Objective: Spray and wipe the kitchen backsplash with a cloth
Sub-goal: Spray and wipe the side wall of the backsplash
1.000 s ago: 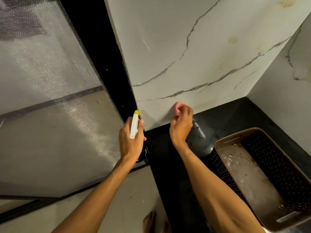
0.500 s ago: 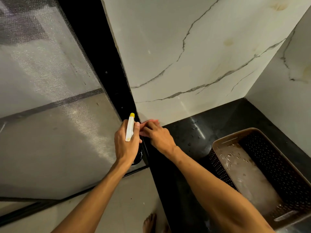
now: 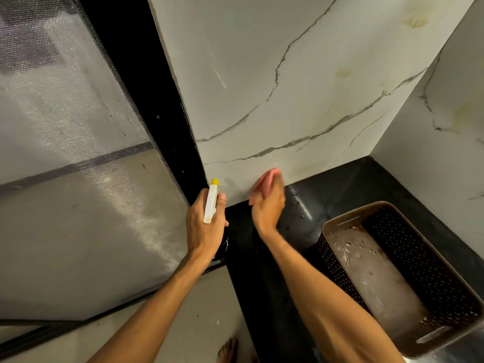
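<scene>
The white marble backsplash [image 3: 275, 82] with grey veins rises behind a black countertop [image 3: 340, 184]. My right hand [image 3: 268, 208] presses a pink cloth [image 3: 267, 180] against the backsplash's bottom edge, just above the counter. My left hand [image 3: 204, 224] grips a spray bottle [image 3: 211, 203] with a white head and yellow nozzle, held upright at the wall's left corner; the dark bottle body is mostly hidden under the hand. Yellowish stains mark the upper right of the wall.
A dark perforated basket [image 3: 424, 255] with a wet bottom stands on the counter at the right. A side marble wall [image 3: 445, 127] closes the corner. A mesh screen [image 3: 65, 127] and black frame [image 3: 146, 87] stand left. My bare foot [image 3: 227, 351] shows on the floor.
My right hand with the pink cloth has swept from the left corner next to the spray bottle back to the right along the wall's base. The left hand has stayed almost still.
</scene>
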